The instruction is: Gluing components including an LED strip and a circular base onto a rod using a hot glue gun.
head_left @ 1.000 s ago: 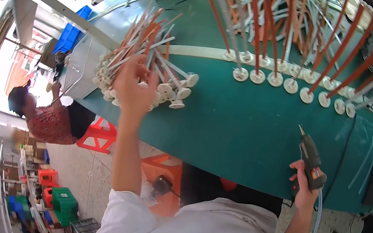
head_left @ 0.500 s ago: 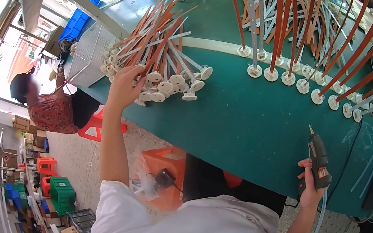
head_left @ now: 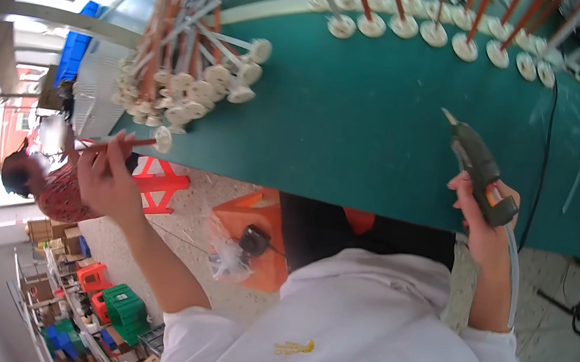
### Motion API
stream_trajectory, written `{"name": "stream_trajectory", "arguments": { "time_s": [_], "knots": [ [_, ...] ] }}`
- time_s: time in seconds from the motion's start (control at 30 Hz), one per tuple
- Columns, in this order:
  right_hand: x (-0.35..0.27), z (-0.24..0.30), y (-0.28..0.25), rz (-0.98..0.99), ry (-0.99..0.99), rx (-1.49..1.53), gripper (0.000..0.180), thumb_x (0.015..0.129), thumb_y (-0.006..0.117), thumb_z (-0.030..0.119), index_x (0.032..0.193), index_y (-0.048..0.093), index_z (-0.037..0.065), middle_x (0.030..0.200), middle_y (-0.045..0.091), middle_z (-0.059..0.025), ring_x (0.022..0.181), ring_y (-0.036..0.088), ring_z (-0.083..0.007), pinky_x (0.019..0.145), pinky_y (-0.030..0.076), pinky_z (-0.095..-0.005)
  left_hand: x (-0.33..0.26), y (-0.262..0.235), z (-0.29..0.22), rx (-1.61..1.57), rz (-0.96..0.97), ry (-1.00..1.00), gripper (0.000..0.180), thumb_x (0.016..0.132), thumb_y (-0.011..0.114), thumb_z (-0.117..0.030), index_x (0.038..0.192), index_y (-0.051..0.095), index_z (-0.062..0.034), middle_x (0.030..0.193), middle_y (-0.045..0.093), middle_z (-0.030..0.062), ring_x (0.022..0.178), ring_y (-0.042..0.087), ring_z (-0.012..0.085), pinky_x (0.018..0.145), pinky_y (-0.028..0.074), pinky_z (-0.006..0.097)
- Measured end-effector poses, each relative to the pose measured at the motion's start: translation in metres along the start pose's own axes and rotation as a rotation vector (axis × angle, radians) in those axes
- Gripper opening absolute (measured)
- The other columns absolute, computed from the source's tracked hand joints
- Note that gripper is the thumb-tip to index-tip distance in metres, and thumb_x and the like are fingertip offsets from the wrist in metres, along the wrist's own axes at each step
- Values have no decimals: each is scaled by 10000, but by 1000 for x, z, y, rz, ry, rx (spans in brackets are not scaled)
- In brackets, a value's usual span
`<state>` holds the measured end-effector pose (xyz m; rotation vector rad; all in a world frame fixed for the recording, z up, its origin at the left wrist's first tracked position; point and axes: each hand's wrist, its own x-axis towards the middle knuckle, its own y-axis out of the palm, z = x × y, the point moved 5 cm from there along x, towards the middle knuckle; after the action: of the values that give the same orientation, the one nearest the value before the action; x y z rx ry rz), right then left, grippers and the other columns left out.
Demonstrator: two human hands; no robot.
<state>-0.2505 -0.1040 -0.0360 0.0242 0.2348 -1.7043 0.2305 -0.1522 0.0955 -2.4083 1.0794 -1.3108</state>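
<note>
Two hands work at the near edge of a green table, seen from above. Left hand is off the table's left end, fingers closed round one red rod tipped with a white disc; the rod's long axis runs roughly level, disc end pointing right toward the table. Just above and right of it, on the table's left corner, lies a pile of the same rods, discs fanned toward the person; the left hand is far nearer to it than the right. Right hand grips a green glue gun at the table edge, nozzle aimed up and left across bare tabletop, well apart from the rod. A row of finished rods stands along the far side. Another person sits beyond the left end, by orange stools.
</note>
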Motion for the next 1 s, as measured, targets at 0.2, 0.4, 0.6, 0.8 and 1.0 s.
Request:
{"name": "stream_trajectory", "arguments": {
  "time_s": [0.2,0.4,0.6,0.8,1.0],
  "knots": [
    [-42,3,58,573,-535,-131,209,712,749,72,887,661,1,792,672,-106,649,633,-259,551,488,-350,-131,75,-78,-351,280,-85,128,950,618,66,1046,547,113,972,714,269,873,744,293,800,640,378],
    [-52,-10,73,551,-472,-171,220,675,751,101,841,641,9,727,626,-110,629,606,-306,533,477,-382,-168,107,-94,-469,308,-23,147,917,648,90,1050,594,125,959,731,250,836,752,260,791,630,335],
    [-59,-15,86,449,-504,-170,243,701,752,167,772,565,28,660,592,-134,617,608,-340,551,470,-439,-166,107,-105,-196,490,166,129,903,681,92,1028,666,122,955,741,227,861,754,241,815,610,314],
    [-60,-19,95,458,-509,-186,246,708,736,183,848,631,9,709,622,-128,605,612,-311,527,496,-395,-169,105,-106,-176,457,179,141,887,688,109,1025,668,130,921,742,221,852,751,234,806,613,324],
    [-56,-19,101,461,-534,-218,257,712,730,189,858,627,4,700,614,-128,600,604,-313,524,490,-405,-165,109,-113,-123,500,193,104,877,688,122,978,679,140,914,741,213,845,751,233,794,616,321]
  ]
}}
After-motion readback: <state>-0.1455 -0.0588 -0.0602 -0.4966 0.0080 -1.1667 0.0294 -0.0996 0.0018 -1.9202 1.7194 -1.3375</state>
